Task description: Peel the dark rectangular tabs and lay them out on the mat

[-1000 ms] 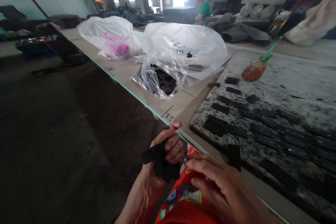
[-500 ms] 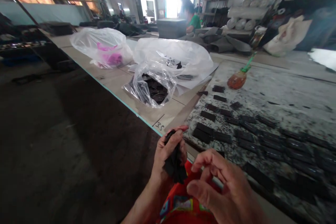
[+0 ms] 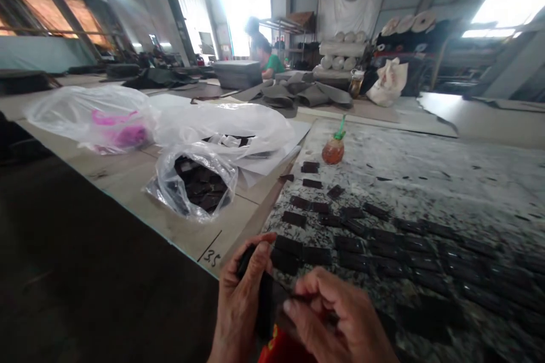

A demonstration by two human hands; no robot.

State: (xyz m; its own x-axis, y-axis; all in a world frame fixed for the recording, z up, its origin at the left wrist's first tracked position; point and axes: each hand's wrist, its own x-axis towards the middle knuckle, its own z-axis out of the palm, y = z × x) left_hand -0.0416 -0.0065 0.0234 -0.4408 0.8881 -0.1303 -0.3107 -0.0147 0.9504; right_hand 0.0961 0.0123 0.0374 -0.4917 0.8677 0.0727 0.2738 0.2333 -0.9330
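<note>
My left hand (image 3: pixel 238 295) is closed around a bundle of thin black strips (image 3: pixel 264 300), which look like cloth or soft sheet. Close to its right, my right hand (image 3: pixel 340 315) pinches the edge of a dark strip (image 3: pixel 281 299) between thumb and fingers; the strip spans the gap between both hands. Beyond the hands, rows of flat black rectangular pieces (image 3: pixel 349 244) lie on a pale, black-smudged board (image 3: pixel 404 164). Some of these pieces look glossy. The lower ends of the bundle are partly hidden by my right hand.
An open clear plastic bag (image 3: pixel 166 181) holds many black pieces. Behind it lie a white plastic bag (image 3: pixel 272 125) and another with pink inside (image 3: pixel 63 110). A reddish-brown round container with a green stem (image 3: pixel 332 152) stands on the board. A person in green (image 3: pixel 272 63) is farther back.
My view has turned right and up. My right hand, apart with fingers open before, has come to the bundle and now pinches a strip. My left hand still holds the bundle.
</note>
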